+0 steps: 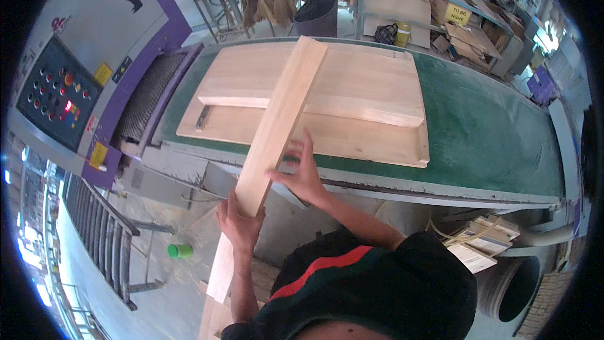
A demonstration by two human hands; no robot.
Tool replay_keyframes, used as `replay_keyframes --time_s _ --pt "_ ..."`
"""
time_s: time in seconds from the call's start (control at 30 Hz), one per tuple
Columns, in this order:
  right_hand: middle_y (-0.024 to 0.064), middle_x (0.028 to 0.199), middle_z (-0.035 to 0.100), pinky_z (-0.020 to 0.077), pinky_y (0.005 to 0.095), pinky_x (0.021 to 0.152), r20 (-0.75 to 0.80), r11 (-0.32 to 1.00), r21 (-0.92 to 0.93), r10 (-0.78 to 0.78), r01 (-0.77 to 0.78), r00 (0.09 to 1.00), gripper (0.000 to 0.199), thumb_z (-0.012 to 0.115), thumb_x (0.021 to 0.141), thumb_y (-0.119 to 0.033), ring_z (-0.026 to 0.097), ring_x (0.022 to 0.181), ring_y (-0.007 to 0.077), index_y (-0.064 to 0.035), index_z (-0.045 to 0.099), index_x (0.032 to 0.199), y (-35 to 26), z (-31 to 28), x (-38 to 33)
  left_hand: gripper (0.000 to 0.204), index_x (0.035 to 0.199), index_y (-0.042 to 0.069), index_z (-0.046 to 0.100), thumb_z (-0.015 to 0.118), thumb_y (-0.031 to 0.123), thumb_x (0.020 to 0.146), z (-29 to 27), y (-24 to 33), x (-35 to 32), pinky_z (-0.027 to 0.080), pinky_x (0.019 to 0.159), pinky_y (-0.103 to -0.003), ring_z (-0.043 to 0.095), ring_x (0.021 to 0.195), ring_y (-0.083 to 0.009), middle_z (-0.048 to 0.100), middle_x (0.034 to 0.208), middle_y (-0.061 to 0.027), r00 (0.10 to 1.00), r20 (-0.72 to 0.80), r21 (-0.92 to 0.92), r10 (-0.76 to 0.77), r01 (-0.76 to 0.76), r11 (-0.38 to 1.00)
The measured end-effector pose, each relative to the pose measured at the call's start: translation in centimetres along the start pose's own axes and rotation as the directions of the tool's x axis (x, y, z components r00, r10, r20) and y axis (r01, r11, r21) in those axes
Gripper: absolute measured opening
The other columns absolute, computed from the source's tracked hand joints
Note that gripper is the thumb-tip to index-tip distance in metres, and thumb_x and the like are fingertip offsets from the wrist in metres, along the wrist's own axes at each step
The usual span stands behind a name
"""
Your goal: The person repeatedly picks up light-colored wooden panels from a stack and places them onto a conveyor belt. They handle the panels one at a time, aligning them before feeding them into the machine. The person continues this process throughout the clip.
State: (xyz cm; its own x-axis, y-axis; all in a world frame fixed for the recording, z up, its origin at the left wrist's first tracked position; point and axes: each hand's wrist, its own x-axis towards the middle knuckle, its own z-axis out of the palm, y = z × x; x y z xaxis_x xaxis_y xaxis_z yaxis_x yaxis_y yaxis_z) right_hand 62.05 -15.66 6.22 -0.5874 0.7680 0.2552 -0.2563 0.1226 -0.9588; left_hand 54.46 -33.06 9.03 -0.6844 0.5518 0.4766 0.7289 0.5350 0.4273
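The plank (275,131) slants over the panel (371,82), gripped by the left hand (241,225) in front of the panel; the right hand (303,176), fingers loosely spread, has its thumb at the plank's edge. Balancing that length would take 2 firm grips, to avoid knocking the panel.

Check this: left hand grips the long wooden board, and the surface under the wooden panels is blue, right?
The surface under the wooden panels is green, not blue, the head view shows; the left hand grips the long wooden board.
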Motion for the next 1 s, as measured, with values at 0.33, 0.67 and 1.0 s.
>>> replay_keyframes --time_s 0.33,0.67,1.0 --pt "0.016 0.138 0.046 0.0524 0.035 0.083 0.301 0.982 0.17 0.031 -0.086 0.953 0.082 0.071 0.085 -0.016 0.052 0.117 0.0231 -0.0121 0.021 0.15 4.1 -1.9 -4.2 0.069 0.117 -0.006 0.058 0.084 0.008 0.054 -0.8 2.7 6.2 0.051 0.082 -0.033 0.063 0.091 -0.0199 0.065 0.103 -0.0108 0.901 0.433 -0.641 0.0 0.308 0.703" --pt "0.0254 0.15 0.026 0.0254 0.0472 0.112 0.233 0.73 -0.174 -0.622 0.661 0.748 0.067 0.058 0.088 -0.014 0.026 0.138 0.0437 0.0051 0.028 0.144 -7.6 -1.3 4.3 0.05 0.11 -0.008 0.059 0.072 -0.003 0.063 -1.3 7.6 12.3 0.054 0.074 -0.031 0.066 0.085 -0.0181 0.067 0.1 -0.0127 0.874 0.483 -0.862 0.044 0.466 0.2" --pt "0.0367 0.136 0.037 0.0375 0.0468 0.103 0.5 0.841 -0.286 -0.279 0.46 0.82 0.072 0.074 0.079 -0.034 0.041 0.127 0.0477 -0.0071 0.044 0.139 -4.8 -6.2 2.7 0.059 0.116 -0.006 0.054 0.069 0.016 0.063 2.6 6.3 14.2 0.059 0.076 -0.039 0.068 0.082 -0.031 0.066 0.098 -0.0165 0.918 0.276 -0.949 -0.286 0.212 -0.232"
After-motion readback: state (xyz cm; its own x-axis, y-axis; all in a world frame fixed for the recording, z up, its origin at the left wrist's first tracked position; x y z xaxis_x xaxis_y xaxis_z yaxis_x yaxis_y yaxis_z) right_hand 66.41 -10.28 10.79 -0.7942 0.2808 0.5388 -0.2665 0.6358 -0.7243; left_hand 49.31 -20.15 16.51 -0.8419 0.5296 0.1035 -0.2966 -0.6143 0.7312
